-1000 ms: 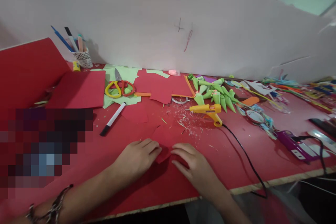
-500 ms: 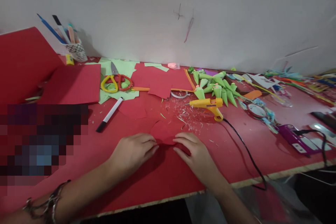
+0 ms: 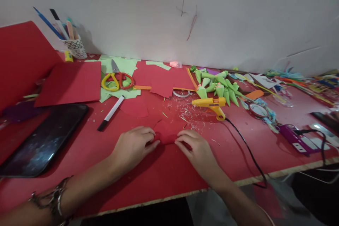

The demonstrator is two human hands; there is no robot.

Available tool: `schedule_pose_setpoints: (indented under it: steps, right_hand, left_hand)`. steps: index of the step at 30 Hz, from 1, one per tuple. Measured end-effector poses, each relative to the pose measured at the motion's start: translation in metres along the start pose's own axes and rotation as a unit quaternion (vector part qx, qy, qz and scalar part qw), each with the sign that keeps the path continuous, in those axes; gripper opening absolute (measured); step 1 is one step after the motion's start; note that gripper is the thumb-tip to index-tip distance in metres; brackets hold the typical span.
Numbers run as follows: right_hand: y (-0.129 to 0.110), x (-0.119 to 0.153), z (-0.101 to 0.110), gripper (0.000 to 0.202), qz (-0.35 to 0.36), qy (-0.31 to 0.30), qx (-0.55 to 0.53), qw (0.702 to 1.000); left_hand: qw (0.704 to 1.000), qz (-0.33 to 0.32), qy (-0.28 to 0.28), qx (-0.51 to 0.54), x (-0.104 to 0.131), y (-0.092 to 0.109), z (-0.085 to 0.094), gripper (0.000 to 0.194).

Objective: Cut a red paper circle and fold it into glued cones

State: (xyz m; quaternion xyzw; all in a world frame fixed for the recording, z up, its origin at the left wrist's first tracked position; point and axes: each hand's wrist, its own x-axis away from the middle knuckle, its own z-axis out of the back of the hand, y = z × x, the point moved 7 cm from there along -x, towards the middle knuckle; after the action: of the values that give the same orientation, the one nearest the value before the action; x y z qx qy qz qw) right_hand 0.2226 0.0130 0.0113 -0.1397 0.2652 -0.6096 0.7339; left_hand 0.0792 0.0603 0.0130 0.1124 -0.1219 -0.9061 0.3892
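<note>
Between my two hands is a piece of red paper point(image 3: 166, 133), close in colour to the red tabletop. My left hand point(image 3: 134, 144) pinches its left side between thumb and fingers. At its right side my right hand point(image 3: 194, 150) grips the edge in the same way. The paper's near edge is lifted slightly and curved. Just beyond it lie a red paper scrap point(image 3: 134, 107) and fine shavings. A white marker with a black cap point(image 3: 111, 112) rests to the left of the paper.
Yellow-and-red scissors point(image 3: 118, 81) lie on green paper point(image 3: 124, 65). A yellow glue gun point(image 3: 209, 103) sits beside several green paper cones point(image 3: 227, 91), its cord trailing over the table's front edge. On the left are a dark tablet point(image 3: 47, 141) and a pen cup point(image 3: 75, 47).
Both hands stay on the red paper; their fingers have shifted slightly, and the near edge looks more raised and curved. The camera view has moved a little.
</note>
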Motion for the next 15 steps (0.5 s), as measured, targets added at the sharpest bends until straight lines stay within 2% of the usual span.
schedule_pose_setpoints:
  steps: [5, 15]
  right_hand:
    - [-0.0035, -0.0023, -0.0032, 0.014, -0.010, 0.003, 0.037, 0.999]
    - [0.0019, -0.0052, -0.0038, 0.012, -0.034, 0.009, 0.006, 0.999]
  left_hand:
    - [1.000, 0.014, 0.001, 0.007, -0.0018, -0.0042, -0.0041, 0.029]
    - [0.999, 0.029, -0.011, -0.011, -0.0059, -0.0070, -0.0074, 0.032]
